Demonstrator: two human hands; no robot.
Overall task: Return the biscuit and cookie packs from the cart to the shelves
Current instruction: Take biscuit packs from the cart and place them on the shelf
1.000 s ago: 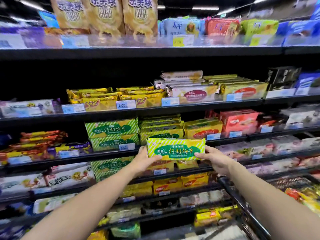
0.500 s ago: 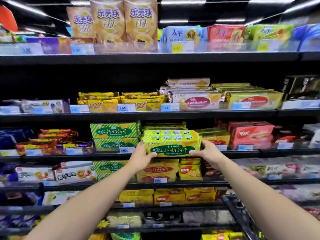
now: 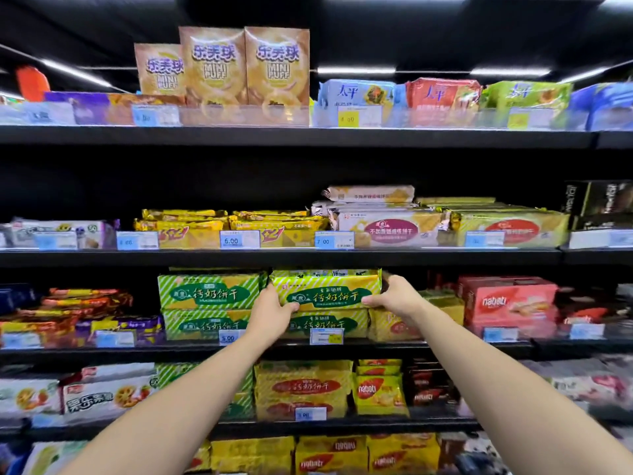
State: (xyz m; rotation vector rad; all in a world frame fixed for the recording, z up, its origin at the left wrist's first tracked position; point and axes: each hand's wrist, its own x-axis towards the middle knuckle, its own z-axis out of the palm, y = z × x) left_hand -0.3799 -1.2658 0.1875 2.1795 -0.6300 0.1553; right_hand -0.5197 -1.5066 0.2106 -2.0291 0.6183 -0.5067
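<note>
Biscuit pack [image 3: 325, 291] lies crosswise just above its twin pack [image 3: 329, 326], fingers of my left hand [image 3: 274, 311] and right hand [image 3: 394, 295] clamped on either end.

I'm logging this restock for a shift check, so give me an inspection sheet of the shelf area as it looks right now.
Surface: black shelf, stocked, price tags along its edge.
Job's things: green striped biscuit pack lies level on a matching pack, beside a stack of the same.
Clutter: nothing seen.
Grippers: left hand grips the pack's left end; right hand grips its right end.
Cables: nothing seen.
Surroundings: red wafer boxes to the right; Mini Puff bags on the top shelf.
</note>
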